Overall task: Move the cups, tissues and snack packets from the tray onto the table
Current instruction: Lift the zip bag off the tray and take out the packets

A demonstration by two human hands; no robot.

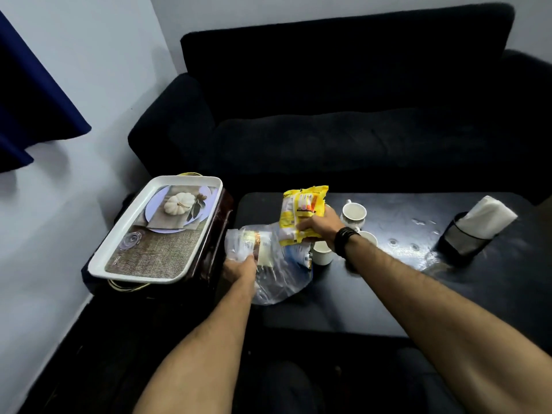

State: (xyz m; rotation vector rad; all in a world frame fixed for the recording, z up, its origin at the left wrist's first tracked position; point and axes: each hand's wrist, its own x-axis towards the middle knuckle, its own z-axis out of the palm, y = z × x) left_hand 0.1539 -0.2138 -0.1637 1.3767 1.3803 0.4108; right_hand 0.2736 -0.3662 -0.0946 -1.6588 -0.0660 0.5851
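The white tray (125, 225) with a pumpkin picture sits on a dark stool at the left and holds nothing. My right hand (321, 226) grips a yellow snack packet (301, 213) above the left part of the black table (373, 300). My left hand (240, 268) holds a clear plastic snack packet (270, 261) at the table's left edge. Three white cups stand on the table: one upright with a pattern (354, 215), one behind my wrist (369, 238), one under the yellow packet (322, 253). A black holder with white tissues (475, 225) stands at the right.
A black sofa (343, 115) runs along the far side of the table. A blue curtain (33, 100) hangs at the upper left against a white wall. My dark trouser legs fill the bottom of the view.
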